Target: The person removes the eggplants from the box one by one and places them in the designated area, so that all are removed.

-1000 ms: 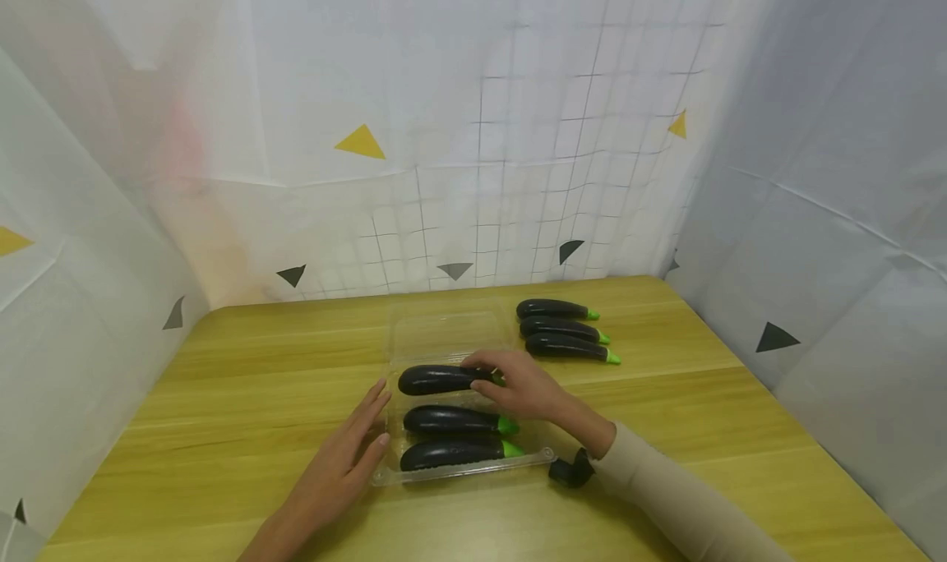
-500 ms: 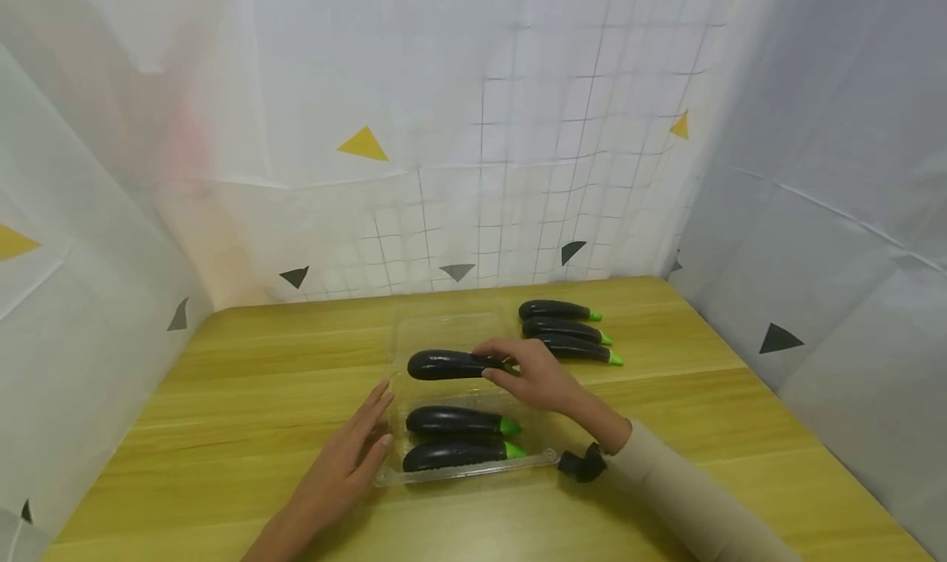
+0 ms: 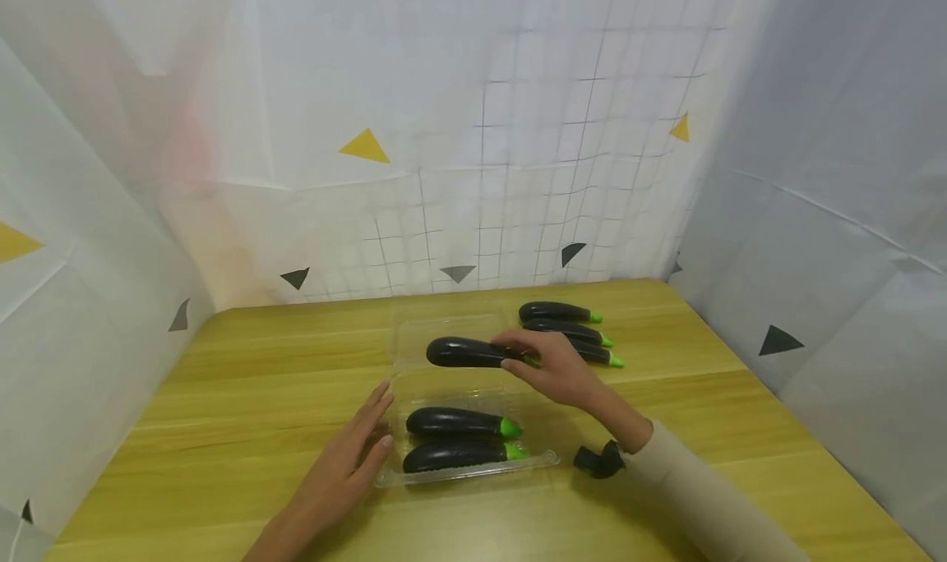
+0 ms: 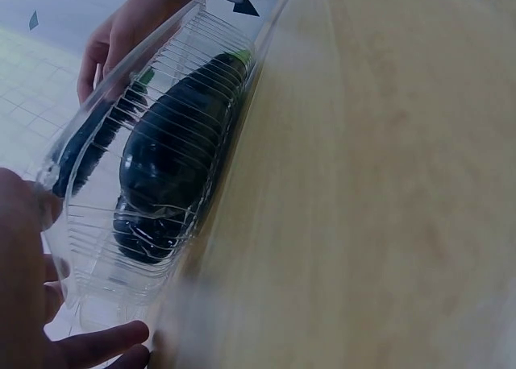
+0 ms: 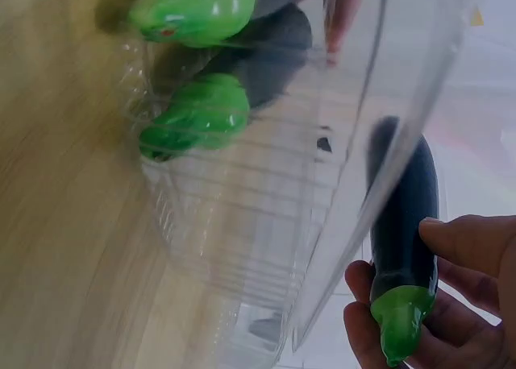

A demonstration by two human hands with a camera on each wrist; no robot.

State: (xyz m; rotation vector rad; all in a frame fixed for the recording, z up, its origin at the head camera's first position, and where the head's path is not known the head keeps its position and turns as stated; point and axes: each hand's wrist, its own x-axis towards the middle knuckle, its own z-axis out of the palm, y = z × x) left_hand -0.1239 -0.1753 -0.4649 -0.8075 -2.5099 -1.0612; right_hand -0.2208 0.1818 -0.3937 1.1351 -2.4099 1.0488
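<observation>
My right hand (image 3: 551, 369) grips a dark purple eggplant (image 3: 468, 352) near its green stem end (image 5: 397, 324) and holds it in the air above the back of a clear plastic clamshell tray (image 3: 466, 473). Two more eggplants (image 3: 453, 421) (image 3: 451, 455) lie side by side in the tray's front half. The left hand (image 3: 353, 455) lies flat with straight fingers against the tray's left edge (image 4: 97, 296). In the left wrist view one eggplant (image 4: 173, 147) shows through the ribbed plastic wall.
Three eggplants (image 3: 564, 329) lie in a row on the wooden table (image 3: 244, 381) behind and right of the tray. The open clear lid (image 3: 444, 328) lies flat behind the tray. White sheeting walls stand close on three sides. A black wrist camera mount (image 3: 598, 459) sits near the tray's right corner.
The right hand has lifted the eggplant out of the tray's back slot, carrying it up and toward the back right. The left hand has stayed at the tray's left edge.
</observation>
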